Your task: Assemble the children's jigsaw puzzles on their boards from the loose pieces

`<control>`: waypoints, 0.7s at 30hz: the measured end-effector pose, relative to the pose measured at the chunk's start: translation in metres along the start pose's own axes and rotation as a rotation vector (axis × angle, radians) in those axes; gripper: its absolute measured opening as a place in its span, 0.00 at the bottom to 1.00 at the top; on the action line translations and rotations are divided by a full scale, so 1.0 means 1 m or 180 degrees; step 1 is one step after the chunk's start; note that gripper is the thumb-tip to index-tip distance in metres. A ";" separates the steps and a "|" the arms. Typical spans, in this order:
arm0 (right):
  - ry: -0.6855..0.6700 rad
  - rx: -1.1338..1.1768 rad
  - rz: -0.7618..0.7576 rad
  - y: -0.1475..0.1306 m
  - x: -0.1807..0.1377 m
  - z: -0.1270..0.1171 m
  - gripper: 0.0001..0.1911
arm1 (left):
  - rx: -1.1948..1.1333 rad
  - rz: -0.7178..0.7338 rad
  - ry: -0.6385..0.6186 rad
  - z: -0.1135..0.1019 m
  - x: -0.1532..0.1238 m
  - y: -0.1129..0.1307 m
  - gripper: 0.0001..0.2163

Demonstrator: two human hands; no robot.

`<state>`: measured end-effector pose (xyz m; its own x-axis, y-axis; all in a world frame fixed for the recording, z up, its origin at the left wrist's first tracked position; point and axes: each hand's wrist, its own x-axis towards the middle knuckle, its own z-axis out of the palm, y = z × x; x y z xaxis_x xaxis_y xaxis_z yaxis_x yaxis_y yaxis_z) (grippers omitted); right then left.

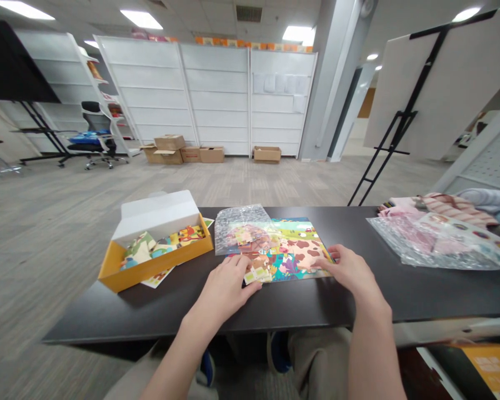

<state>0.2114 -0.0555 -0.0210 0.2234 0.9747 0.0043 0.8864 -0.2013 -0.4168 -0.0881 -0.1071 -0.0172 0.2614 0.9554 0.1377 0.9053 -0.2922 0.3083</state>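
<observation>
A colourful farm-animal jigsaw puzzle [289, 265] lies flat on the black table, with a cow, grass and flowers on it. At its lower left corner is my left hand [229, 280], fingers bent and thumb apart, touching the edge beside a pale green puzzle piece [259, 274]. My right hand [348, 271] rests at the right edge, thumb over the cow picture and fingers spread from it. A clear plastic bag [242, 222] with loose pieces inside or beneath it covers the upper left of the puzzle. Some fingertips are hidden.
A yellow box [160, 270] with its white lid raised holds more puzzle pieces, at the left of the table [150, 316]. Printed cards [158, 279] stick out under it. Plastic-wrapped pink cloth [433, 239] lies at the right. Cardboard boxes [170, 151] stand by the far shelves.
</observation>
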 end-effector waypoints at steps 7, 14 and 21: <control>-0.0027 -0.0354 0.0060 -0.025 -0.007 0.001 0.23 | -0.0010 0.0087 0.0080 0.008 0.007 -0.002 0.13; -0.0023 -0.0207 0.0046 -0.024 -0.003 0.007 0.22 | -0.0253 0.0203 0.0063 0.007 0.006 -0.004 0.17; 0.0153 0.0091 -0.0258 -0.009 0.009 0.016 0.21 | -0.0355 0.0220 -0.0024 0.009 0.006 -0.004 0.17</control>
<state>0.1988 -0.0430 -0.0315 0.1712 0.9818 0.0825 0.8906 -0.1184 -0.4391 -0.0870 -0.0999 -0.0258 0.3249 0.9329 0.1551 0.8422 -0.3600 0.4013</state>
